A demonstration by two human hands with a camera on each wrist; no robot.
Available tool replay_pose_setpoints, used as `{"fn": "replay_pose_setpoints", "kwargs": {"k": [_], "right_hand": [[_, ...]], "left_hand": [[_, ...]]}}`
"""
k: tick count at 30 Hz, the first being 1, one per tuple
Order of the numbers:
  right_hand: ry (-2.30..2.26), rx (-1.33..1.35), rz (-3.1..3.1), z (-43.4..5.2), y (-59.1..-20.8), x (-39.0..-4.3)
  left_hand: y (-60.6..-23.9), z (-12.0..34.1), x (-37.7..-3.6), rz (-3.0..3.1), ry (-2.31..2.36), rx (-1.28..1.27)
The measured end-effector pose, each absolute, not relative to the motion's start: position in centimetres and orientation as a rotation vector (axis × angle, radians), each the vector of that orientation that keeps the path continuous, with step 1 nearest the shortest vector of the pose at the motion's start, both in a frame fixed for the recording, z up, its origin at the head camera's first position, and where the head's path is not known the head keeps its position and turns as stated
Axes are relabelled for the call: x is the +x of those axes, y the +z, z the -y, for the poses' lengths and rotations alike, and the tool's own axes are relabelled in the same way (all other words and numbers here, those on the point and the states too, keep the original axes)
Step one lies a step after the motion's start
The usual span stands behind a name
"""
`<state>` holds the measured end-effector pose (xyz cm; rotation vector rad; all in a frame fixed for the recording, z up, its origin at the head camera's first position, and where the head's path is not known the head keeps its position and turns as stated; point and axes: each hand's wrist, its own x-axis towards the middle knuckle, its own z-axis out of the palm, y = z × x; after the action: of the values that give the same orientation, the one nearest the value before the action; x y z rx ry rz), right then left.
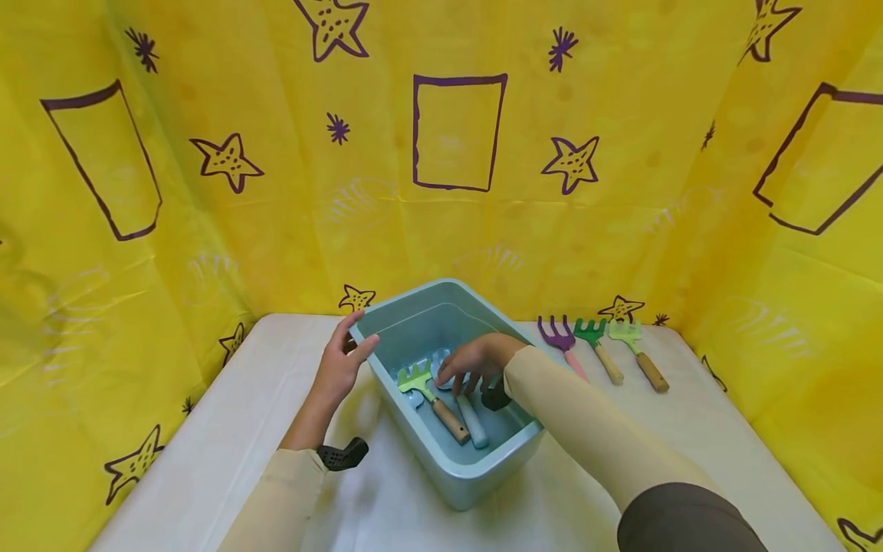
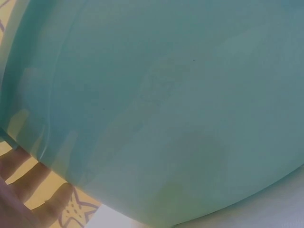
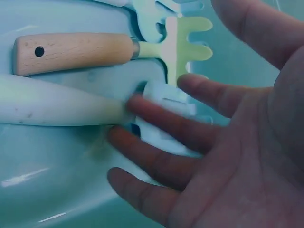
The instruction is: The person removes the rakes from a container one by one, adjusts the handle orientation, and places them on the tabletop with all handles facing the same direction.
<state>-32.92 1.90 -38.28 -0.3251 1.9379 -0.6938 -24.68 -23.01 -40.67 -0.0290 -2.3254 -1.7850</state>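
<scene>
A pale blue plastic bin stands on the table with small hand rakes inside. My left hand touches its rim at the far left corner, thumb and fingers spread. Inside the bin, my right hand reaches down, its fingers loosely extended near the neck of a light blue tool. In the right wrist view, a fingertip overlaps that neck; contact is unclear. Beside it lies a light green rake with a wooden handle. More light blue prongs show behind the green rake, partly hidden.
Right of the bin, a purple rake with a pink handle lies beside a dark green rake and another light green rake, both wooden-handled. Yellow patterned cloth surrounds the white table.
</scene>
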Motion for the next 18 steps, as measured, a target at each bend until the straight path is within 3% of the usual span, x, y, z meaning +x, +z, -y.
{"fn": "replay_pose_setpoints", "kwargs": {"k": [6,18], "right_hand": [[-0.604,-0.214,-2.0,-1.92,-37.62,-32.42],[-0.572,-0.27,-2.073,-1.89,-37.78,-32.42]], "left_hand": [[-40.54,23.06,-24.54,2.326,-1.777,-0.021],[-40.75,23.11,-24.78,2.328,-1.813,-0.034]]}}
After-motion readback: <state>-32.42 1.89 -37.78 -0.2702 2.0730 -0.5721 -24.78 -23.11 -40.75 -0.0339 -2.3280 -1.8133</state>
